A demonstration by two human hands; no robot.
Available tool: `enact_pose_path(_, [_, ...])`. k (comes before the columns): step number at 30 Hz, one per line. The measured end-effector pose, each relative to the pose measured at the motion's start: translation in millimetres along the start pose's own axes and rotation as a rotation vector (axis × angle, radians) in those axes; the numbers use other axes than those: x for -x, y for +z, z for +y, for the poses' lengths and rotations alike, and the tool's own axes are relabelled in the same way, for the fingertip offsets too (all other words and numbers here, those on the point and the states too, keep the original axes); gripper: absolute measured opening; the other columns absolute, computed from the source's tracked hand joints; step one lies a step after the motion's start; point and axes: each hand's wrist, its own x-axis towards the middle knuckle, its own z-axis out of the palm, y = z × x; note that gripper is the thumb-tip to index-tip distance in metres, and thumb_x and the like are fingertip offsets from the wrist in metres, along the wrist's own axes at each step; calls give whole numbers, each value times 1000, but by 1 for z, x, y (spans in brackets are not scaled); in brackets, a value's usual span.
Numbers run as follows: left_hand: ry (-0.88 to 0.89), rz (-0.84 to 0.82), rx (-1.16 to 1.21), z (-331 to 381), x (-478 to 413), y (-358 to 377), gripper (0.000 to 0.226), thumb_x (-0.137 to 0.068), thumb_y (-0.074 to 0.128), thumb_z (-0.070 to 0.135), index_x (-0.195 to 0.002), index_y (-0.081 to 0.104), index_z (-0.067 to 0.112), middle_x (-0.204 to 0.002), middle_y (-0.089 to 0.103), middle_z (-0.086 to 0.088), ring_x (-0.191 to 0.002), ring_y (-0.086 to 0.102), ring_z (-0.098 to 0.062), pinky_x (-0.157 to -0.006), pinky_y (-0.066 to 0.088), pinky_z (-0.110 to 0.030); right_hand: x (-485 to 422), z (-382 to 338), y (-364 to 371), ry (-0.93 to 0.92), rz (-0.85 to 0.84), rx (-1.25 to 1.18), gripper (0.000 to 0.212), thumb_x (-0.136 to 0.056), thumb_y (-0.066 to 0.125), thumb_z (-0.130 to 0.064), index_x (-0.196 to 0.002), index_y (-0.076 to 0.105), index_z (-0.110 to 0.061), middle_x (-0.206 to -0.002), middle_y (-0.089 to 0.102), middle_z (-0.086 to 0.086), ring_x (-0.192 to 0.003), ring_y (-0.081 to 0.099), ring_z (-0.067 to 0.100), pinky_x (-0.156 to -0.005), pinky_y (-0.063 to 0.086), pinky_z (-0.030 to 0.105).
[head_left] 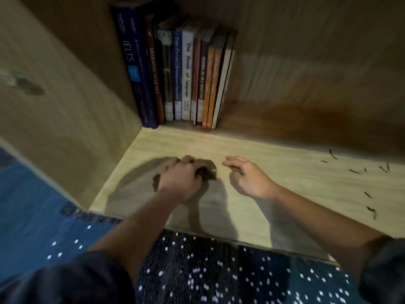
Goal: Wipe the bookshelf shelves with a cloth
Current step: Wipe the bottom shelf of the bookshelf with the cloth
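My left hand [179, 176] clutches a dark cloth [207, 172] on the pale shelf board [295, 194]. My right hand [247, 176], loose-fingered, holds nothing beside it. I judge long overlapping strokes rightward best, gathering the dark scraps [370, 195] and skirting the upright books [186, 80].

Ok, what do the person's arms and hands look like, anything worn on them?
The left hand and right hand are bare, with no gloves; no ring or watch is evident in the blur. The left sleeve and right sleeve are dark fabric and leave the forearms uncovered.
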Motion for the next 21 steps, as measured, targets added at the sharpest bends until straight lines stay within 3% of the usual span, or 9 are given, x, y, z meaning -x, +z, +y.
enact_pose_path(2, [88,-43,40,27,42,5,42,-94,42,31,-135,43,38,-144,36,5,-130,31,-27,-104,36,-45,49,3,-10,-5,-32,18,41,-89,39,7,-125,55,-3,-135,47,12,-128,41,21,-94,20,2])
enact_pose_path(4, [227,-124,83,54,73,12,40,-93,42,30,-132,48,37,-141,41,5,-127,36,-26,-103,38,-41,86,12,-19,16,-51,10,41,-88,39,8,-122,58,-6,-129,52,9,-123,47,20,-100,28,12])
enact_pose_path(8, [383,-356,337,96,98,3,31,-95,47,27,-121,62,30,-121,59,-1,-105,56,-22,-93,46,-33,139,32,-42,76,13,63,39,-91,43,1,-120,61,-17,-123,55,-3,-116,49,11,-97,31,15])
enact_pose_path(11, [318,-122,401,109,84,-9,34,-93,47,27,-126,58,30,-121,56,2,-95,53,-17,-83,47,-29,166,39,-51,134,99,103,41,-89,44,4,-122,58,-16,-122,54,-3,-114,48,11,-99,33,16])
enact_pose_path(13, [249,46,347,111,69,-7,42,-89,46,31,-129,54,31,-129,52,2,-111,48,-22,-95,43,-34,175,42,-48,148,86,135,47,-87,43,7,-125,56,-18,-125,50,-4,-121,43,11,-108,31,24])
enact_pose_path(14, [221,39,289,112,66,-2,44,-89,46,31,-132,51,30,-133,50,0,-116,45,-24,-100,40,-36,179,43,-47,155,68,159,48,-87,43,7,-126,54,-19,-127,48,-5,-124,39,11,-111,29,27])
enact_pose_path(18, [296,-269,-2,135,81,33,41,-94,44,32,-134,46,31,-135,44,1,-111,48,-19,-89,48,-32,188,45,-44,199,44,141,47,-88,43,6,-128,52,-16,-128,47,-4,-121,43,11,-108,33,23])
enact_pose_path(21, [335,-526,375,161,94,31,28,-91,53,28,-115,65,23,-112,64,-3,-89,61,-21,-73,49,-31,200,54,-53,262,145,71,45,-86,45,9,-121,58,-17,-115,52,-4,-109,51,12,-100,42,22])
